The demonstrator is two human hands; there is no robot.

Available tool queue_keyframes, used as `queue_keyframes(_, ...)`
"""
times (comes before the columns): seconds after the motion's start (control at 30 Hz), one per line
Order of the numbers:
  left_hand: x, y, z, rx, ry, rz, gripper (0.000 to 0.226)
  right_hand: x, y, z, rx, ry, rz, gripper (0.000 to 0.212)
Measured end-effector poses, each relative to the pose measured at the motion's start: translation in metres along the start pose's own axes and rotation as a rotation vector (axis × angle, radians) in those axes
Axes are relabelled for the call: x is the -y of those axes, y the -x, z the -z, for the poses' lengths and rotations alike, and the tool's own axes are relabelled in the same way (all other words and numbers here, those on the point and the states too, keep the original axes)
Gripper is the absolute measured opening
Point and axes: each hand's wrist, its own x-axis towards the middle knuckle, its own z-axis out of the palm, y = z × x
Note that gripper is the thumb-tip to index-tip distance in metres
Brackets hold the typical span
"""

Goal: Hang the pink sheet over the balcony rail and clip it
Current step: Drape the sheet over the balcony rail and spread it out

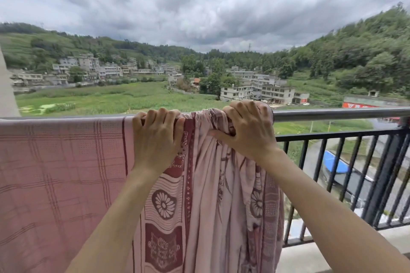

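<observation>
Already the pink sheet point(221, 184) hangs over the rail point(332, 114), bunched; left hand point(156, 139) and right hand point(246, 130) curl around its top edge. Spreading and clipping remain; no clip shows.

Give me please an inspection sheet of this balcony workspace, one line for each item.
Surface: steel top rail, bare to the right.
Job's things: pink sheet draped over the rail, bunched at the top; checked pink cloth hangs flat beside it.
Clutter: nothing seen.
Clips: nothing seen.
Grippers: left hand grips the sheet on the rail; right hand grips the bunched part.
Cables: nothing seen.
Surroundings: black railing bars, fields, houses, cloudy sky.
</observation>
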Motion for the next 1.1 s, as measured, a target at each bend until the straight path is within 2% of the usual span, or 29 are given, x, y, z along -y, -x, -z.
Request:
queue_keyframes(0.2, -0.001, 0.012, 0.007, -0.065, -0.008, 0.083, 0.041, -0.001, 0.02, 0.002, -0.091, -0.129, -0.024, 0.06)
queue_keyframes(0.37, 0.007, 0.012, 0.006, -0.074, 0.0, 0.189, 0.042, 0.018, 0.05, 0.006, -0.253, -0.481, -0.483, 0.084)
queue_keyframes(0.43, 0.005, 0.011, 0.005, -0.067, 0.003, 0.205, 0.042, 0.022, 0.052, 0.016, -0.179, -0.699, -0.648, 0.092)
queue_keyframes(0.53, 0.006, 0.014, 0.006, -0.06, 0.007, 0.216, 0.04, 0.023, 0.047, 0.026, 0.048, -0.999, -0.851, 0.106)
queue_keyframes(0.57, 0.006, 0.014, 0.007, -0.054, 0.005, 0.22, 0.04, 0.023, 0.046, 0.028, 0.105, -1.028, -0.857, 0.104)
queue_keyframes(0.67, 0.006, 0.013, 0.007, -0.043, 0.005, 0.222, 0.041, 0.021, 0.039, 0.033, 0.263, -1.11, -0.84, 0.06)
queue_keyframes(0.7, 0.005, 0.013, 0.007, -0.042, 0.004, 0.223, 0.042, 0.021, 0.036, 0.037, 0.321, -1.157, -0.853, 0.052)
queue_keyframes(0.77, 0.004, 0.012, 0.008, -0.039, 0.007, 0.228, 0.043, 0.019, 0.027, 0.04, 0.441, -1.302, -0.917, 0.044)
queue_keyframes(0.83, 0.004, 0.012, 0.009, -0.026, 0.007, 0.228, 0.043, 0.019, 0.021, 0.04, 0.547, -1.409, -0.969, 0.051)
queue_keyframes(0.9, 0.004, 0.011, 0.01, -0.014, 0.009, 0.224, 0.043, 0.023, 0.019, 0.038, 0.536, -1.458, -0.99, 0.048)
queue_keyframes(1.0, 0.004, 0.011, 0.011, 0.001, 0.021, 0.218, 0.043, 0.03, 0.018, 0.033, 0.424, -1.479, -1.026, 0.037)
queue_keyframes(1.1, 0.006, 0.012, 0.013, 0.006, 0.027, 0.209, 0.046, 0.032, 0.015, 0.038, 0.376, -1.555, -1.021, 0.017)
